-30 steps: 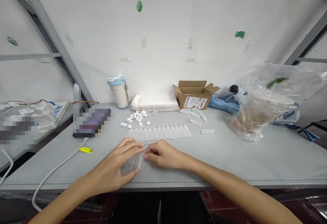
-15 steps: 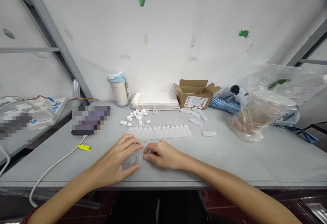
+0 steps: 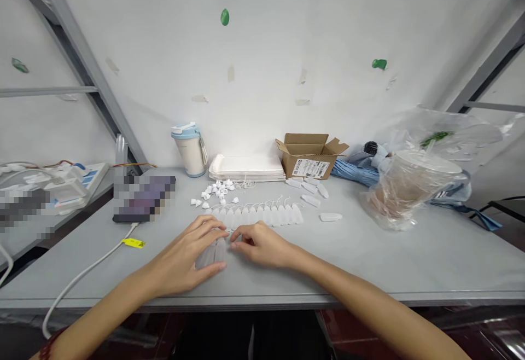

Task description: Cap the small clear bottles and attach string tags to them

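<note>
My left hand (image 3: 188, 256) arches over a few translucent plastic sleeves (image 3: 220, 250) near the table's front edge. Its fingers are at their far ends and its thumb at their near ends; the palm hides part of them. Just right of these, my right hand (image 3: 256, 246) has thumb and index finger bent close together; whatever is between the tips cannot be made out. Beyond both hands lies a neat row of similar sleeves (image 3: 266, 215) with thin strings at their far ends. Small white caps (image 3: 217, 189) are scattered behind the row's left end.
Loose sleeves (image 3: 310, 201) lie before an open cardboard box (image 3: 307, 157). A white stack (image 3: 248, 168) and a tumbler (image 3: 191, 152) stand by the wall. At left is a phone-like device (image 3: 145, 198) with a white cable (image 3: 92, 264); a plastic-wrapped container (image 3: 414, 187) is at right.
The camera view has tilted slightly up. Under my left hand, the sleeves show a slightly different arrangement. Both hands stay in nearly the same place, and my right fingers have shifted a little.
</note>
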{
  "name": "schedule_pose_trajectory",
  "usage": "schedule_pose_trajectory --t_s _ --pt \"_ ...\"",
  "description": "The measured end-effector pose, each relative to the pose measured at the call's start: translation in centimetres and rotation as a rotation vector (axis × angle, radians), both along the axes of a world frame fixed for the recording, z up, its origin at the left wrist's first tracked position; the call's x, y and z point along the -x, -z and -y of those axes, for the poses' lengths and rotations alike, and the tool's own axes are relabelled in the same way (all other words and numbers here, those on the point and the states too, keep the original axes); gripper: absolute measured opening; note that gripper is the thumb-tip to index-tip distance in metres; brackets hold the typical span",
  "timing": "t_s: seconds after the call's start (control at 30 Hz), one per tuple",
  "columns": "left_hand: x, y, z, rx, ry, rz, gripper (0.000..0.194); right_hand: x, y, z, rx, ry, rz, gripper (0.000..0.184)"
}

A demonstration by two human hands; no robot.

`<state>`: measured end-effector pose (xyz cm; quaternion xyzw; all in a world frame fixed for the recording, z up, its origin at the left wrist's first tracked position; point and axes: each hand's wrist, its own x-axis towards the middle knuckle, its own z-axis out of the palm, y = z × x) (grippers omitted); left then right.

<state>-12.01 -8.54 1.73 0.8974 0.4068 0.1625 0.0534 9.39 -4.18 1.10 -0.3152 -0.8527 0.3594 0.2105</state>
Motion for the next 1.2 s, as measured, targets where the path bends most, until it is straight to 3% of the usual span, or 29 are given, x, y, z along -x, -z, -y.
schedule_pose_trajectory --t_s 0.1,0.23,0.37,0.47,0.63,0.77,0.97,1.2 --pt "-0.9 -0.9 -2.0 -0.034 0.012 0.013 0.034 -0.7 -0.9 -1.0 -0.055 0.100 -0.086 0.017" --pt "-2.2 -1.6 -7.5 -0.077 -0.020 -0.002 0.030 -2.8 -1.7 -3.5 -0.250 0.345 -0.088 0.019" --pt "-2.8 -1.5 -13.5 -0.100 -0.173 -0.058 0.032 -6.1 -1.8 -6.5 -0.479 0.573 0.180 0.018" --pt "-3.0 -1.0 -15.8 -0.053 -0.249 -0.117 0.033 -8.6 -2.1 -8.1 -0.518 0.676 0.377 0.019" --pt "-2.7 0.5 -16.4 -0.044 -0.253 -0.063 0.033 -11.0 -3.0 -9.0 -0.465 0.773 0.464 0.020" --pt "-2.3 1.5 -16.4 -0.105 -0.210 -0.081 0.035 -11.6 -3.3 -9.0 -0.373 0.748 0.535 0.023" --pt "-2.1 2.3 -16.5 -0.136 -0.207 -0.034 0.035 -12.4 -2.5 -9.5 -0.252 0.661 0.600 0.025" --pt "-2.1 2.6 -16.5 -0.166 -0.228 0.106 0.038 -13.5 -1.7 -10.4 -0.198 0.655 0.643 0.032"
